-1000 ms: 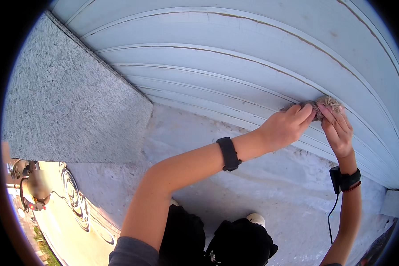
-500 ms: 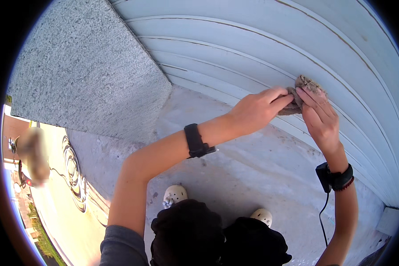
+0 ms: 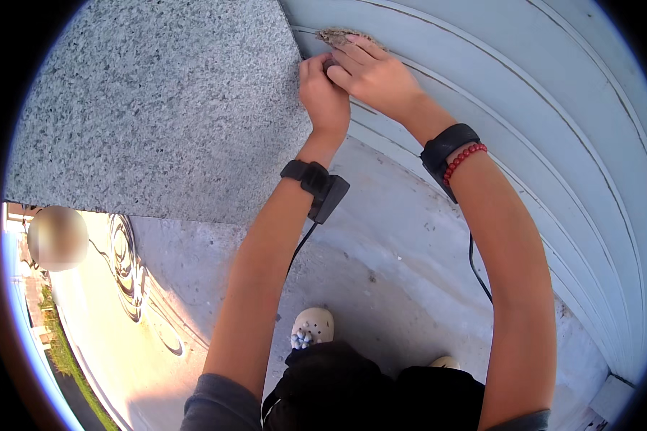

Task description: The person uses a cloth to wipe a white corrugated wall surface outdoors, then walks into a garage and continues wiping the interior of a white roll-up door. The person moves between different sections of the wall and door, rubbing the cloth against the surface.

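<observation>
A brownish-grey rag is pressed against the pale blue-grey slatted panel, close to where it meets the speckled grey stone wall. My right hand lies over the rag with its fingers flat on it. Beside it my left hand is closed round a bunched part of the same rag, right at the stone's edge. Much of the rag is hidden under my fingers. Each wrist wears a black strap with a small box, and a red bead bracelet circles the right one.
Below me is a grey concrete floor, with my cream clogs on it. Coiled hose or cable lies on sunlit ground at the left. A blurred round shape shows behind it. A pale block stands at the panel's lower right.
Both hands have slid the rag leftward and up along the panel, from its middle to the corner by the stone wall. My view has shifted slightly too.
</observation>
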A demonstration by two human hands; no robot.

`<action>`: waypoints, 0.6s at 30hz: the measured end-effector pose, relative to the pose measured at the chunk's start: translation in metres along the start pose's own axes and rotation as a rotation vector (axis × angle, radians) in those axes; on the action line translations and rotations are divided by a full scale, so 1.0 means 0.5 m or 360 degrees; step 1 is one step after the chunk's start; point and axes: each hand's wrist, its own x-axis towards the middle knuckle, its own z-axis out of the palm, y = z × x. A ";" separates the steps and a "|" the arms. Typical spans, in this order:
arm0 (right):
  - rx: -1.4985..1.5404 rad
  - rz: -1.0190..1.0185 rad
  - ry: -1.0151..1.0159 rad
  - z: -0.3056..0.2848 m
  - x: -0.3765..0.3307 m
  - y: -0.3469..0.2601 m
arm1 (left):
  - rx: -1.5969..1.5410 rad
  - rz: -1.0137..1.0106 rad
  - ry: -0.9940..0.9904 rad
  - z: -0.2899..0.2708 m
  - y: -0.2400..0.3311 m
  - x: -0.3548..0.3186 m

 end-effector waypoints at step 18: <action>0.0052 0.0560 -0.0826 -0.581 -0.425 0.064 | -0.0666 0.0998 -0.0782 0.080 0.468 -0.300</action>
